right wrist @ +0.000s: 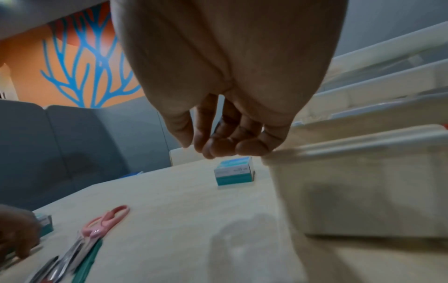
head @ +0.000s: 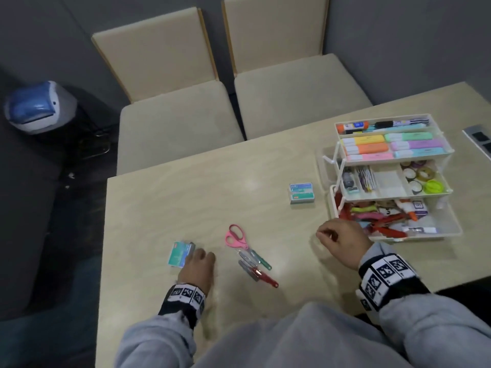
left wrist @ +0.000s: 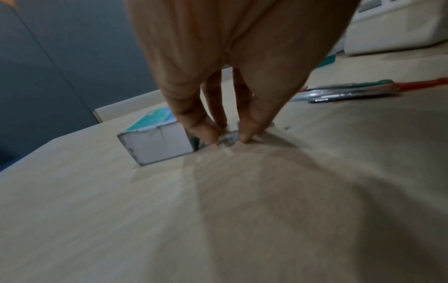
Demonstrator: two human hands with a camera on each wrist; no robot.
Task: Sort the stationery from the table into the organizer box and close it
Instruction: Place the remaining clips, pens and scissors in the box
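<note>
Left hand point(left wrist: 218, 80) pinching small silvery item point(left wrist: 229, 138) on counter point(head: 186, 195), beside staple box point(left wrist: 155, 141), far from organizer box point(head: 451, 229). Right hand point(head: 342, 243) loosely curled, empty. Risk: thin item slipping from fingertips.

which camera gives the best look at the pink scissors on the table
The head view: the pink scissors lie whole and unobstructed, handles away from the person, beside green- and red-handled tools. The right wrist view shows them low, blurred and foreshortened. In the left wrist view I cannot make them out.
</note>
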